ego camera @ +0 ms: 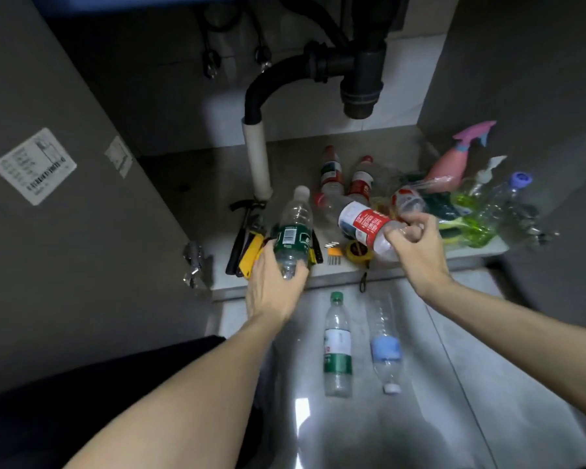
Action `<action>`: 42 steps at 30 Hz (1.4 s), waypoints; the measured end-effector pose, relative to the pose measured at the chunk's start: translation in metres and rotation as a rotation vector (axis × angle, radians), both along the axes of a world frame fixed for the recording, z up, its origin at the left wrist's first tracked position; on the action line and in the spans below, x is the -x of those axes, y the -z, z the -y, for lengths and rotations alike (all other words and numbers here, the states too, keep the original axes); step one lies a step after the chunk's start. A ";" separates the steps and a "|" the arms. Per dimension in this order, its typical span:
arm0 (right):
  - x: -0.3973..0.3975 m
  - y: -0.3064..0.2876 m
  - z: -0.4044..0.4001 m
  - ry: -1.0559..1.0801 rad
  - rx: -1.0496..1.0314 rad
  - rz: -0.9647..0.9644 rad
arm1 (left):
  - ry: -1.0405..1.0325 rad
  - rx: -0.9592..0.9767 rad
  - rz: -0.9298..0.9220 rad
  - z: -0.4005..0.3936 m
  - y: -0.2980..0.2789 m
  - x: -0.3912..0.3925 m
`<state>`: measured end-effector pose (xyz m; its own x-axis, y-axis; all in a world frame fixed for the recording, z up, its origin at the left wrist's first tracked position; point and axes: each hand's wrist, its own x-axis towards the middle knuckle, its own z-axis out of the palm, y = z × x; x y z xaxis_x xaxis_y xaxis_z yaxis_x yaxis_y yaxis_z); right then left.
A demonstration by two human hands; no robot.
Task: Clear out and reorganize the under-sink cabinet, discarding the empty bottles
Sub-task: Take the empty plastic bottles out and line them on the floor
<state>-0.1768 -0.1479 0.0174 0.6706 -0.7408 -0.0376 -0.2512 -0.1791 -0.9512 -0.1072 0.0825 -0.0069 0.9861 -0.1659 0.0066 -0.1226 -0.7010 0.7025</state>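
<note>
Bottles [332, 174] — behind hand [416, 245], half-hidden

No text is showing sharply enough to read. A barcode is appearing on the dark green label of the clear plastic bottle [293, 231]; print on the white sticker [34, 165] on the grey cabinet door and on the red-and-white bottle label [366, 223] is blurring out.

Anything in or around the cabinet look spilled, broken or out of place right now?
No spill shows. The odd spot is the right side of the cabinet floor: the pink spray bottle leans over a jumble of clear bottles and plastic. Two bottles lie on the floor tiles outside.
</note>
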 end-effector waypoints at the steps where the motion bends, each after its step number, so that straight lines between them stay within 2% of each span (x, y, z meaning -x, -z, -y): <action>1: 0.016 -0.003 0.004 0.019 -0.009 0.011 | 0.037 -0.033 0.012 -0.003 0.003 0.013; 4: 0.058 -0.004 0.013 0.061 -0.085 -0.010 | 0.117 -0.113 -0.002 -0.012 0.013 0.051; 9: 0.126 0.018 0.019 0.146 -0.163 -0.168 | 0.172 -0.067 -0.044 -0.016 0.035 0.108; 12: 0.159 0.043 0.018 0.256 -0.266 -0.226 | 0.202 -0.113 -0.064 -0.013 0.052 0.130; 16: 0.189 0.068 0.022 0.454 -0.377 -0.231 | 0.124 -0.178 -0.146 -0.017 0.069 0.144; 18: 0.199 0.082 0.027 0.473 -0.370 -0.265 | 0.046 -0.176 -0.198 -0.020 0.076 0.146; 21: 0.204 0.104 0.030 0.391 -0.350 -0.343 | -0.066 -0.158 -0.287 -0.021 0.085 0.146; 24: 0.196 0.117 0.027 0.326 -0.363 -0.405 | -0.093 -0.157 -0.370 -0.020 0.097 0.141; 30: 0.177 0.139 0.015 0.184 -0.239 -0.551 | -0.072 -0.140 -0.458 -0.011 0.116 0.131; 35: 0.171 0.163 0.004 0.022 -0.246 -0.616 | -0.039 -0.112 -0.468 -0.005 0.134 0.122; 38: 0.171 0.169 0.000 -0.049 -0.158 -0.647 | -0.006 -0.160 -0.485 -0.002 0.144 0.119; 42: 0.164 0.167 -0.003 -0.125 -0.140 -0.666 | 0.018 -0.219 -0.521 0.007 0.150 0.120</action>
<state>-0.3406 -0.1452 -0.1493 0.5513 -0.6179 -0.5606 -0.7754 -0.1314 -0.6176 -0.2273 0.0757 -0.1571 0.8471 -0.1256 -0.5165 0.1877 -0.8384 0.5117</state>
